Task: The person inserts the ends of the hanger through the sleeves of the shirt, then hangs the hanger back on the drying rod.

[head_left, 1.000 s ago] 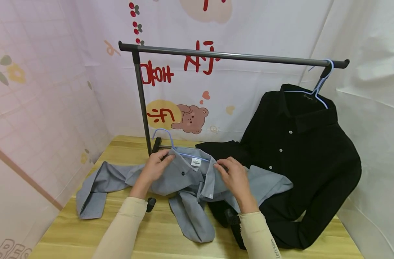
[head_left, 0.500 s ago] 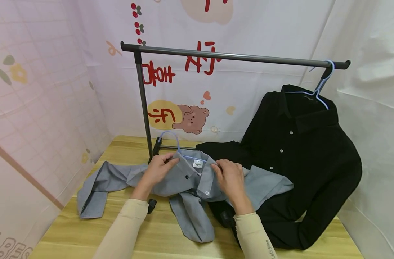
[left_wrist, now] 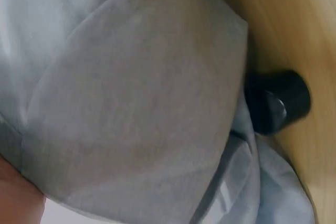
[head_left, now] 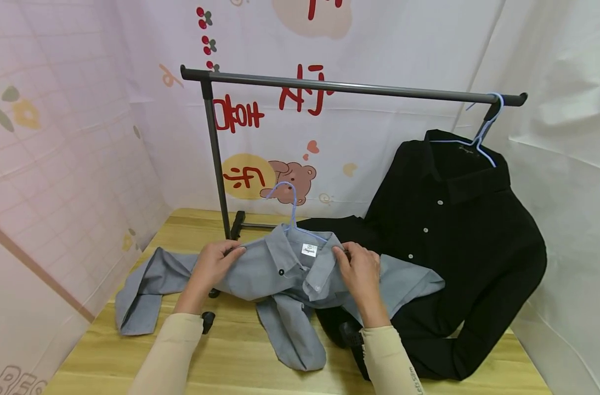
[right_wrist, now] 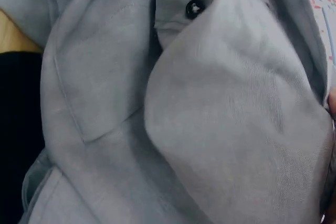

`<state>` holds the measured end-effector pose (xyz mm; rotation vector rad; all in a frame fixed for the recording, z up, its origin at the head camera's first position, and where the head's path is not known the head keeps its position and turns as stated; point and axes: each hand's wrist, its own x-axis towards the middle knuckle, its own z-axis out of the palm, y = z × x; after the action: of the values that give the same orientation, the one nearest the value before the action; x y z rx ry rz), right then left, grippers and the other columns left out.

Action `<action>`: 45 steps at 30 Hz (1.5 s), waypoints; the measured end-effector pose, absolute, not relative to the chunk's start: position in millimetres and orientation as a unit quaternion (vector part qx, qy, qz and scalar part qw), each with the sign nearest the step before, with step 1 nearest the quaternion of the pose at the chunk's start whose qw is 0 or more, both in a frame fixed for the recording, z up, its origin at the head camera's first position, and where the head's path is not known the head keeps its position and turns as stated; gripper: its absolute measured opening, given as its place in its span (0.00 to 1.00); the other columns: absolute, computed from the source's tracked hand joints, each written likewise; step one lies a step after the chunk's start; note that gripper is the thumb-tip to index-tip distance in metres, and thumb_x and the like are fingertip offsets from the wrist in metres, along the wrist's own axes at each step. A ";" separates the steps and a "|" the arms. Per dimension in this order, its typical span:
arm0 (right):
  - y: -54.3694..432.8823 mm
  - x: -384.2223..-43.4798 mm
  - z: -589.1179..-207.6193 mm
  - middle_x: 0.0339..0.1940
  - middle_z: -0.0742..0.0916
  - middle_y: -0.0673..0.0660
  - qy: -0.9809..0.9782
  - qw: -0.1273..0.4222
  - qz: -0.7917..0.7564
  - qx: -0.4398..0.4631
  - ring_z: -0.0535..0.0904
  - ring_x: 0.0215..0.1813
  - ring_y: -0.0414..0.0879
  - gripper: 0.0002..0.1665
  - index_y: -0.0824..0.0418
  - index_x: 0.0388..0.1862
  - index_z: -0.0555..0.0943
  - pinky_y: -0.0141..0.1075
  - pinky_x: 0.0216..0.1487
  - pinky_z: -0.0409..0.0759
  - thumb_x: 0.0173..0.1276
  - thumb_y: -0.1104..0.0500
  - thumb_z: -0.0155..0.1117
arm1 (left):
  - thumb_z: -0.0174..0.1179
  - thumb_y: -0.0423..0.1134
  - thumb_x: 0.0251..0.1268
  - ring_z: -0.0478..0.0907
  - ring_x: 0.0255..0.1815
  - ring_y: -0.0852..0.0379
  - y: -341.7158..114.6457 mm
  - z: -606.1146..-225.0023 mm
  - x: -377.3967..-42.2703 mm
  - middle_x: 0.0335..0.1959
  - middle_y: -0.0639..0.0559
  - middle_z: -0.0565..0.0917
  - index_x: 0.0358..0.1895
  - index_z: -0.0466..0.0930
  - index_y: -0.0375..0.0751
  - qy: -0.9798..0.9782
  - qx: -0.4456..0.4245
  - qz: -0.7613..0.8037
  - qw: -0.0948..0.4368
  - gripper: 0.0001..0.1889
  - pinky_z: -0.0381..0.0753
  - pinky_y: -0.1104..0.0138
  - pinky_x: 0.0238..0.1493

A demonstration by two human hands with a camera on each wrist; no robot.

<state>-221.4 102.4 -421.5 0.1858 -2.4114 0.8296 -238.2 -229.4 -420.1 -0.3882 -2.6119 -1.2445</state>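
A grey button-up shirt (head_left: 253, 271) lies on the wooden table in the head view, one sleeve stretched to the left. A light-blue hanger (head_left: 293, 208) sits inside it, its hook standing up out of the collar. My left hand (head_left: 212, 269) pinches the shirt at the shoulder on the left. Beside the collar on the other side, my right hand (head_left: 362, 274) pinches the cloth between thumb and fingers. Grey cloth (left_wrist: 142, 98) fills most of the left wrist view. Folds and a dark button (right_wrist: 195, 8) show in the right wrist view.
A dark metal clothes rack (head_left: 349, 86) stands behind the shirt. From its right end hangs a black shirt (head_left: 458, 230) on another light-blue hanger (head_left: 484, 131), spreading onto the table (head_left: 250, 351). A black rack foot (head_left: 208, 321) lies near my left wrist.
My left hand has moved left from the collar to the shoulder. The hanger's hook has shifted right and now stands higher, with the collar more spread. My right hand keeps its hold near the collar.
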 end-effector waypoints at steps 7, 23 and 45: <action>98.0 -218.9 -422.6 0.30 0.85 0.55 -0.885 0.301 0.345 0.083 0.80 0.31 0.52 0.14 0.62 0.38 0.83 0.52 0.56 0.68 0.72 0.52 0.64 | 0.62 0.43 0.71 0.82 0.48 0.42 -230.3 -420.0 -237.0 0.50 0.41 0.85 0.49 0.87 0.38 -0.880 -0.143 -0.439 0.107 0.14 0.80 0.50 0.47; 102.8 -218.1 -420.9 0.19 0.81 0.53 -0.871 0.285 0.397 0.051 0.78 0.31 0.55 0.14 0.63 0.38 0.84 0.52 0.57 0.67 0.71 0.52 0.65 | 0.61 0.55 0.70 0.78 0.56 0.46 -260.2 -430.5 -236.7 0.55 0.41 0.83 0.56 0.84 0.37 -0.840 -0.023 -0.535 0.094 0.25 0.76 0.59 0.55; 95.9 -217.0 -430.1 0.23 0.84 0.53 -0.872 0.273 0.405 0.011 0.78 0.32 0.52 0.15 0.62 0.38 0.85 0.48 0.44 0.70 0.72 0.50 0.64 | 0.64 0.37 0.69 0.70 0.60 0.36 -220.4 -418.9 -232.9 0.58 0.34 0.76 0.63 0.76 0.33 -0.858 -0.031 -0.429 0.282 0.22 0.67 0.44 0.59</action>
<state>-217.0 95.9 -430.1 0.0305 -2.3468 1.0896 -232.9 -220.4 -418.9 -0.0836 -2.2966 -1.1479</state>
